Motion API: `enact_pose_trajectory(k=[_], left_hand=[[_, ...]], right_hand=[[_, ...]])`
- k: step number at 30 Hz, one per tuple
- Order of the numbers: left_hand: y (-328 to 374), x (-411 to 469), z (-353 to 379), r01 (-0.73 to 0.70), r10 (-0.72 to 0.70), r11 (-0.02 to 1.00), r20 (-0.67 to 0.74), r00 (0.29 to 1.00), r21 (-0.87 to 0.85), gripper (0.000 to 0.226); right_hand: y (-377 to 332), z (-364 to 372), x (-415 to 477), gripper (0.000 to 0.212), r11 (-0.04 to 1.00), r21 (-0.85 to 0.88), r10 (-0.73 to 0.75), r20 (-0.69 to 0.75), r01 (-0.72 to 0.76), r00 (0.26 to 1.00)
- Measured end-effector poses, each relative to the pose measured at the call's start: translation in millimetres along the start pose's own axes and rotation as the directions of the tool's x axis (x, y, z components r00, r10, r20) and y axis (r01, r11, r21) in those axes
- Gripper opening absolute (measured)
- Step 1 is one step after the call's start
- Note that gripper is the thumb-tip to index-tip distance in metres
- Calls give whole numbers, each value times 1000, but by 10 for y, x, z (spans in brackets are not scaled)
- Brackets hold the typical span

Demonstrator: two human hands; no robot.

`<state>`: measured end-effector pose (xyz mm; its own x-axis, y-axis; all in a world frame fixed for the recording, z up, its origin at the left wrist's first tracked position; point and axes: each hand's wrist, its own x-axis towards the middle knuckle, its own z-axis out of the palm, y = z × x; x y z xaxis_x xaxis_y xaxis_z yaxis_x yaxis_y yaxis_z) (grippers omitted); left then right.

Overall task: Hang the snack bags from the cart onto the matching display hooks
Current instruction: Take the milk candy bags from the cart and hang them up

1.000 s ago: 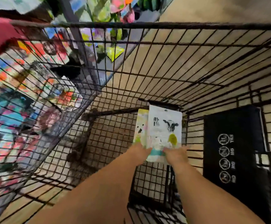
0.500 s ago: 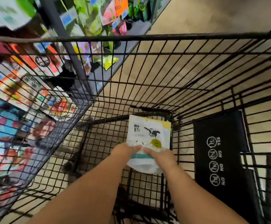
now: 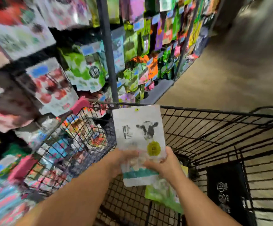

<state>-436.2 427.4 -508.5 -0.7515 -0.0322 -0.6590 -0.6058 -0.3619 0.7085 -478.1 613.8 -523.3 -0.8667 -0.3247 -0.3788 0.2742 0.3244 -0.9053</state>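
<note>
Display rack (image 3: 107, 51) fills left side, packed with hanging packets, too blurred to count; one wire cart (image 3: 214, 128) parked just beside it, likely for short reach; two snack bags visible in hands: white cow-print bag (image 3: 139, 128) held upright above cart, hang hole topmost, probably ready for hook; green bag (image 3: 163, 194) tucked behind; left hand (image 3: 121, 160) and right hand (image 3: 163, 165) both clamped on lower half.

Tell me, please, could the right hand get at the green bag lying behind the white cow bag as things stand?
Probably not right away: the right hand and left hand both grip the white cow bag, which covers most of the green bag. Otherwise nothing blocks the way.
</note>
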Motion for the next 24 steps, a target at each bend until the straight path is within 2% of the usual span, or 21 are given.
enact_pose_trajectory(k=[2, 4, 6, 8, 10, 11, 13, 14, 15, 17, 19, 21, 24], left_hand=[[167, -174, -116, -84, 83, 994, -10, 996, -71, 67], [416, -430, -205, -159, 151, 983, -82, 985, -91, 68], [694, -754, -314, -265, 248, 959, -152, 957, -103, 45], [913, -1055, -430, -374, 354, 922, -171, 920, -102, 17], [1037, -1373, -598, -450, 429, 890, -191, 883, -79, 17], [1071, -1542, -683, -488, 470, 871, -203, 859, -50, 21], [1138, -1864, -893, -535, 519, 845, -224, 825, -13, 43], [1188, -2021, -1008, -557, 537, 830, -241, 808, -15, 45], [1238, -2173, -1136, -584, 561, 811, -257, 787, -18, 38], [1353, -2507, -1374, -639, 610, 769, -273, 744, -21, 25], [1467, -2852, -1646, -694, 652, 720, -315, 690, -29, 28], [1553, -3185, -1922, -740, 684, 671, -351, 640, -42, 41], [1601, -3610, -2295, -805, 727, 593, -419, 543, -14, 64]], right_hand=[[-324, 101, -75, 53, 996, 1, -85, 26, 85, 996], [-676, 221, -117, 55, 990, 30, -139, 48, 138, 989], [-1052, 365, -162, 53, 980, 77, -189, 112, 181, 976], [-1365, 488, -184, 40, 972, 148, -210, 207, 182, 956], [-1632, 659, -245, 28, 972, 160, -215, 311, 172, 926], [-1752, 771, -302, 30, 971, 164, -225, 358, 176, 906], [-1966, 1025, -411, 43, 965, 201, -240, 423, 168, 874], [-2098, 1169, -479, 50, 965, 200, -242, 444, 168, 863], [-2237, 1322, -546, 55, 964, 186, -259, 467, 193, 845], [-2522, 1643, -666, 52, 949, 175, -316, 505, 263, 803], [-2833, 1990, -802, 49, 925, 168, -374, 553, 340, 745], [-3111, 2344, -929, 59, 903, 159, -410, 599, 400, 687], [-3434, 2808, -1127, 56, 867, 119, -437, 647, 484, 625]])
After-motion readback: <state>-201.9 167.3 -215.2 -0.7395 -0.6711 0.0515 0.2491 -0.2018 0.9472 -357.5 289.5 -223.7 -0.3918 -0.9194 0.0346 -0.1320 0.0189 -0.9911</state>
